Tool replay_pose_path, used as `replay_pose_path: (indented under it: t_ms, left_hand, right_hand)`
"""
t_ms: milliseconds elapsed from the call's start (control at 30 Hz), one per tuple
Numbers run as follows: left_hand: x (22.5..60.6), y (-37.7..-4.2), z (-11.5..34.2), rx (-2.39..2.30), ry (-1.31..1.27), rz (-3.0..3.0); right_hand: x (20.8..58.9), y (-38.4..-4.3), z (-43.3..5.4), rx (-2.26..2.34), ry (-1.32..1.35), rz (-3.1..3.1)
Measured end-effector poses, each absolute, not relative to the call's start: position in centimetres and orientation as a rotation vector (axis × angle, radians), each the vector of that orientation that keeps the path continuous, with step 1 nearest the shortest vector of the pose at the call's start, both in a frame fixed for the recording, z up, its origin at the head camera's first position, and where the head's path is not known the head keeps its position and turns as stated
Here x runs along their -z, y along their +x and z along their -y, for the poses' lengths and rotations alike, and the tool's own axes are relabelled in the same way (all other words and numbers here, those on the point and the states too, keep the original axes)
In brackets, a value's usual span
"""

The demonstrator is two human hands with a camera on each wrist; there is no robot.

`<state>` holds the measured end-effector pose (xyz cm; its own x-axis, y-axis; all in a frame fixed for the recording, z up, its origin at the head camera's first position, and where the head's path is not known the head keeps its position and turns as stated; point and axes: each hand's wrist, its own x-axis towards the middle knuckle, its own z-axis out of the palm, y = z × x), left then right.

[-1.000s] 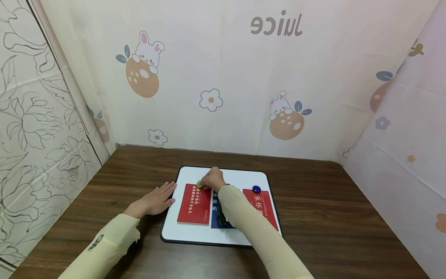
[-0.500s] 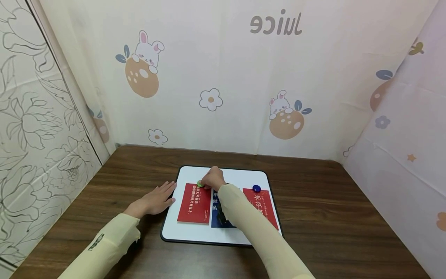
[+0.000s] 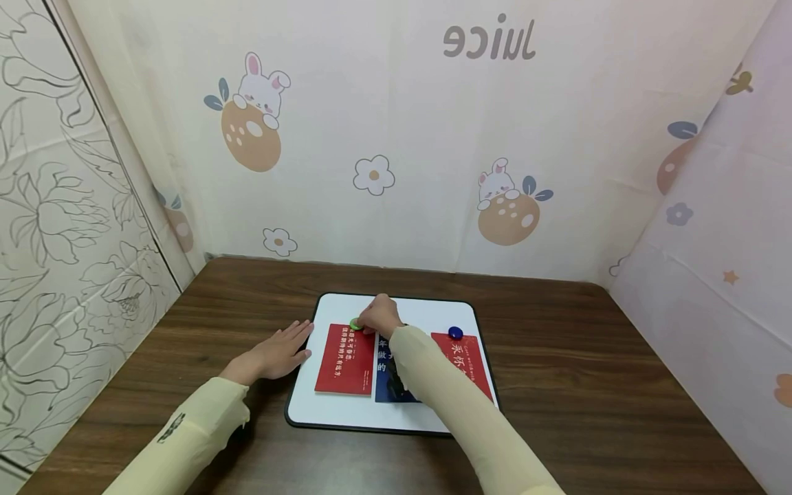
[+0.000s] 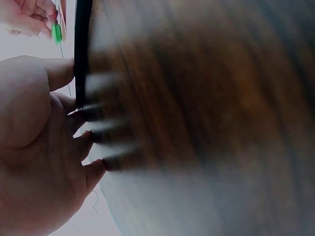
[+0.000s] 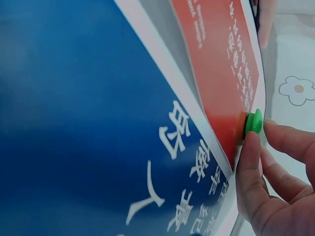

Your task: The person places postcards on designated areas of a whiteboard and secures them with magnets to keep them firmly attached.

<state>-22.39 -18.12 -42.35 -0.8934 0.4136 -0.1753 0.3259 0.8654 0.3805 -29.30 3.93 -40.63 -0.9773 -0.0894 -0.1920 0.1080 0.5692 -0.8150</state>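
Note:
My right hand (image 3: 380,315) pinches a round green magnet (image 5: 254,123) between thumb and fingertips. The magnet sits at the top edge of a red card (image 3: 344,361) with white lettering, on the left of a white magnetic board (image 3: 334,411). Fingers straight, my left hand (image 3: 277,353) rests at the board's left edge, touching its black frame (image 4: 81,54) and the table. Beside the red card lies a dark blue card (image 3: 388,388), partly covered by my right forearm. A second red card (image 3: 470,361) lies at the right, with a blue magnet (image 3: 455,333) at its top.
The board lies flat on a dark brown wooden table (image 3: 588,385). A pale curtain (image 3: 402,103) printed with rabbits and flowers hangs behind the table's far edge. A flower-patterned panel (image 3: 74,206) stands along the left side.

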Motion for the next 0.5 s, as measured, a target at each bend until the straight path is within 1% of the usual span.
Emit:
replay_pose_path:
  t_ms: [300, 500]
  left_hand:
    - [42.4, -22.6, 18.3, -0.527, 0.533, -2.786]
    - [42.5, -22.5, 18.6, -0.535, 0.514, -2.783]
  right_hand:
    - [39.1, -29.0, -5.7, 1.43, -0.004, -2.53]
    - [38.4, -28.9, -7.8, 1.438, 0.021, -2.543]
